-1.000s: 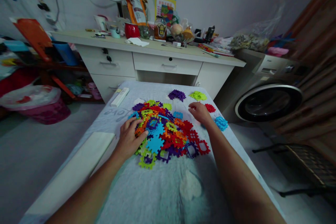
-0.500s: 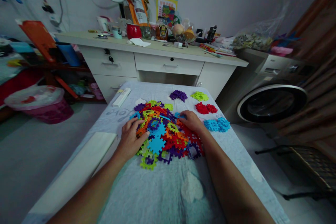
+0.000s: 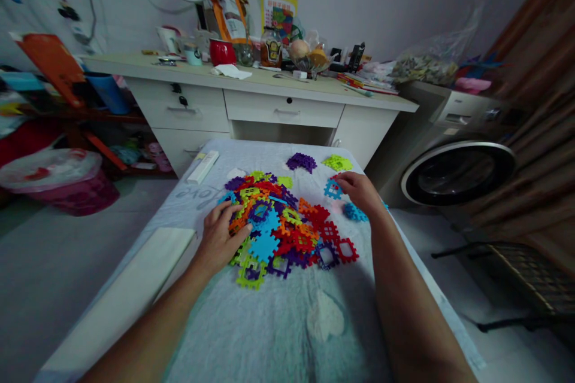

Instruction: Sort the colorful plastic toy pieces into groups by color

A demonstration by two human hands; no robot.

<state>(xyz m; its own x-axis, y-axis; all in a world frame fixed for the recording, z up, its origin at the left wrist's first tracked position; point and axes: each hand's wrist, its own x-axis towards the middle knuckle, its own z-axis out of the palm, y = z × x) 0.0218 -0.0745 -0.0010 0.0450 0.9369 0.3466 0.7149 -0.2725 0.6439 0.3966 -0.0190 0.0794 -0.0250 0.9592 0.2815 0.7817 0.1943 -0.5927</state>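
Observation:
A mixed heap of plastic interlocking tiles (image 3: 265,245) in blue, red, orange, purple and green lies mid-table. My left hand (image 3: 222,233) rests on the heap's left edge with its fingers apart. Between the fingertips of my right hand (image 3: 359,190) is a blue window-shaped tile (image 3: 333,188), held right of the heap. Beyond the heap sits a small purple pile (image 3: 301,162), with a green pile (image 3: 338,162) beside it. A blue pile (image 3: 354,211) is partly covered by my right wrist. The red pile is mostly hidden behind my right hand.
The heap lies on a cloth-covered table (image 3: 278,335). A white box (image 3: 203,167) is near its far left corner, and a long white board (image 3: 135,275) runs along the left side. A white desk (image 3: 265,108) stands behind, a washing machine (image 3: 449,149) to the right.
My right hand has moved from the heap's right side to the right, carrying a blue tile toward the small piles. My left hand stays on the heap. The view has shifted slightly.

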